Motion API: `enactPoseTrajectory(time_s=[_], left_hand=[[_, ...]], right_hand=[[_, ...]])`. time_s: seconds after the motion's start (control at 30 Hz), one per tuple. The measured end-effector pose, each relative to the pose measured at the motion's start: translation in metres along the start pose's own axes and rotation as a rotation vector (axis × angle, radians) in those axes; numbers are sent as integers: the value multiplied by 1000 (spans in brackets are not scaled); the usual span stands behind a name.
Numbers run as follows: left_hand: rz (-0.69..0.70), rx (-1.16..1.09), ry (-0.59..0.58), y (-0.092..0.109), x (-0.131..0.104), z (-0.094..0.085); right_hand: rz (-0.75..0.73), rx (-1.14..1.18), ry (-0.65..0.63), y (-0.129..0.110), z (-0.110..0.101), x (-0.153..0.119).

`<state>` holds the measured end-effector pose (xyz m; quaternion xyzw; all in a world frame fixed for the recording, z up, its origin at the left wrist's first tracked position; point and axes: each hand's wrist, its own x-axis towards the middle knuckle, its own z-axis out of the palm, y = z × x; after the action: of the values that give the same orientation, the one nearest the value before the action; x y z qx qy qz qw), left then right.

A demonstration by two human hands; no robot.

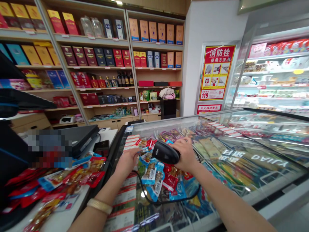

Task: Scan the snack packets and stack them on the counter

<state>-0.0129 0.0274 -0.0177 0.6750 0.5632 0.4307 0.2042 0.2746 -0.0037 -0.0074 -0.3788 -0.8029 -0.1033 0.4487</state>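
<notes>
While gripping barcode scanner (pixel 166 152) with right hand (pixel 187 155) and apparently pinching snack packet (pixel 144 149) with left hand (pixel 126 162) above glass-topped freezer (pixel 260 146), seemingly midway: 1 packet heap (pixel 170 182) atop it, 1 packet pile (pixel 79 175) on counter (pixel 70 217) left of it, finished share unclear.

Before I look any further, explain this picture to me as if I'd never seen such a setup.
There is no machine arm here: one camera, worn on a person's head, looks forward and down at their two bare hands. The right hand holds a black plastic handheld scanner; a thin black cable loops below it. The left hand reaches to shiny red and blue plastic packets; whether it grips one is hard to tell. These packets lie on a glass-topped display case. To the left, more packets cover part of a white counter.
</notes>
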Motion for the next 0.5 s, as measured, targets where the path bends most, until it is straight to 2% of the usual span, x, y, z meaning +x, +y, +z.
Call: enactPoseTrajectory(time_s=[0.07, 0.13, 0.17, 0.23, 0.3, 0.4, 0.5], left_hand=[[-81, -265, 216, 6, -2, -11], [-197, -678, 291, 16, -5, -21], [-267, -893, 270, 21, -7, -25], [-394, -1254, 143, 29, -11, -30], [-478, -1476, -13, 35, -15, -31], [-531, -1617, -198, 38, -18, -27], [-540, -1620, -294, 39, -21, -21]], right_hand=[[5, 9, 0, -1, -3, 1], [-3, 33, 0, -3, -7, 3], [-11, 50, -1, -4, -9, 4], [-34, 85, -16, -8, -11, 5], [-65, 115, -42, -12, -12, 6], [-85, 134, -90, -18, -11, 6], [-70, 155, -114, -23, -11, 5]])
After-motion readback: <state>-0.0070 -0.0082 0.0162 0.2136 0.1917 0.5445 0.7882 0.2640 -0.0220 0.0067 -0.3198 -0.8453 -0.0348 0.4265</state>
